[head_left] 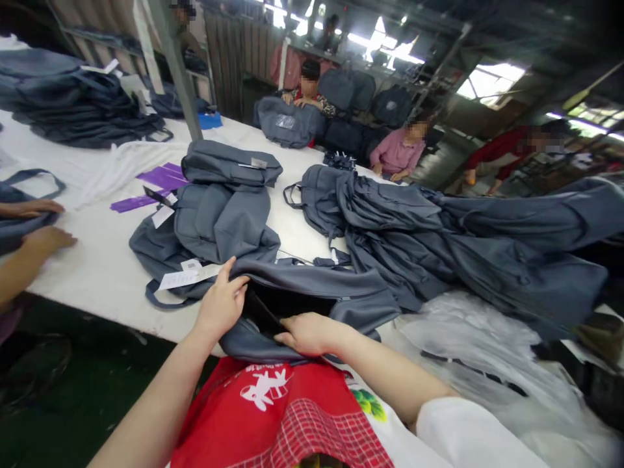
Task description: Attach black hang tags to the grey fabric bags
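Observation:
A dark blue-grey backpack [361, 286] lies on its side at the table's near edge, its zipped mouth gaping and its black inside showing. My left hand [221, 302] pinches the left end of the opening, with the index finger pointing up along the fabric. At the lower lip of the mouth, my right hand [312, 333] grips the edge, its fingertips partly hidden inside the bag. A white paper tag [188, 277] lies just left of my left hand. Behind it, more grey backpacks [221, 218] are stacked, one with a tag.
Heaped grey backpacks [390, 208] spread to the right, near crumpled clear plastic [468, 331]. Purple strips [146, 192] lie on the white table [107, 253]. At the left edge, a co-worker's hands [46, 237] touch another bag. A metal post [175, 71] rises from the table; other people work beyond.

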`<state>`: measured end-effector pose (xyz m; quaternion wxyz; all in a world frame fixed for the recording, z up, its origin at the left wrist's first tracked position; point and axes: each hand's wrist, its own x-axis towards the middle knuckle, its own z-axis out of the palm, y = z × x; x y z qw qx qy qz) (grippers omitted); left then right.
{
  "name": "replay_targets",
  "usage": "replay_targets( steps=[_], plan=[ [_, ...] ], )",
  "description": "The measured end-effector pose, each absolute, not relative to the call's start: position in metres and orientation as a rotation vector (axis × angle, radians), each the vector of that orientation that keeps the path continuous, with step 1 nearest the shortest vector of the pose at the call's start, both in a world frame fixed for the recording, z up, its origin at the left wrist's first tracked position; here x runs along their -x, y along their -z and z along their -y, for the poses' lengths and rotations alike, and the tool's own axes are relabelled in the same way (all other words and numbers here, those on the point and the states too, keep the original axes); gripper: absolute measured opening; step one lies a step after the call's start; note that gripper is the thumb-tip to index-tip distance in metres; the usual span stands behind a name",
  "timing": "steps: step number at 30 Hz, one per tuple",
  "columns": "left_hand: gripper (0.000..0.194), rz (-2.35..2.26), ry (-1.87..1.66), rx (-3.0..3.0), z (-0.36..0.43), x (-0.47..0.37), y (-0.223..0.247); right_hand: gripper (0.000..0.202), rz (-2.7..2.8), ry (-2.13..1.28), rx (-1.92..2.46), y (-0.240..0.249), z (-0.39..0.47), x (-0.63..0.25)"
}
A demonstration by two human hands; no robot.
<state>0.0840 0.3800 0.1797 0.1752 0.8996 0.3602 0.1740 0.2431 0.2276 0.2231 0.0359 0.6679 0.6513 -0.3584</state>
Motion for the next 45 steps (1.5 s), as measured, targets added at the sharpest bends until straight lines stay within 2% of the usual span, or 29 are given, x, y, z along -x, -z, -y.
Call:
replay_targets(
  steps=[4,11,15,19,21,22,24,26,28,30,34,37,40,43,45],
  plan=[
    [0.026,-0.984,-0.541,-2.559,-0.388,-0.094,-0.174,0.052,-2.098,0.917,-2.163,-0.229,-0.202,-0.247],
    [0.027,-0.895,-0.519,-2.618,-0.397,-0.096,-0.169,0.050,-2.083,1.048,-2.130,-0.221,-0.193,-0.252],
    [0.027,-0.958,-0.511,-2.686,-0.383,-0.099,-0.180,0.048,-2.106,0.996,-2.157,-0.218,-0.191,-0.247],
    [0.020,-0.922,-0.847,-2.793,-0.335,-0.104,-0.204,0.042,-2.355,0.741,-2.241,-0.226,-0.173,-0.251],
    [0.033,-0.594,-0.953,-2.812,-0.314,-0.109,-0.213,0.035,-2.539,0.642,-2.289,-0.234,-0.157,-0.263],
    [0.038,-0.411,-0.912,-2.808,-0.308,-0.114,-0.217,0.032,-2.590,0.595,-2.375,-0.238,-0.148,-0.272],
    [0.035,-0.159,-0.721,-2.791,-0.303,-0.132,-0.223,0.029,-2.514,0.423,-2.753,-0.243,-0.129,-0.294],
    [0.026,-0.072,-0.506,-2.801,-0.305,-0.160,-0.228,0.025,-2.180,0.153,-3.216,-0.243,-0.113,-0.318],
    [0.024,-0.069,-0.332,-2.840,-0.306,-0.195,-0.234,0.022,-1.822,-0.072,-3.484,-0.235,-0.102,-0.339],
    [0.028,-0.106,-0.169,-2.879,-0.301,-0.233,-0.239,0.023,-1.647,-0.157,-3.553,-0.223,-0.097,-0.353],
    [0.035,-0.114,0.210,-2.943,-0.282,-0.292,-0.240,0.031,-1.575,-0.092,-3.560,-0.200,-0.096,-0.360],
    [0.016,0.070,0.398,-2.821,-0.274,-0.309,-0.235,0.029,-1.552,-0.025,-3.594,-0.192,-0.095,-0.355],
    [0.013,0.112,0.442,-2.687,-0.275,-0.309,-0.230,0.024,-1.536,0.010,-3.629,-0.190,-0.092,-0.353],
    [0.028,-0.018,0.324,-2.725,-0.279,-0.303,-0.226,0.021,-1.540,0.025,-3.637,-0.190,-0.092,-0.355],
    [0.026,-0.028,0.327,-2.713,-0.280,-0.301,-0.224,0.019,-1.556,0.039,-3.626,-0.189,-0.094,-0.356]
  ],
)
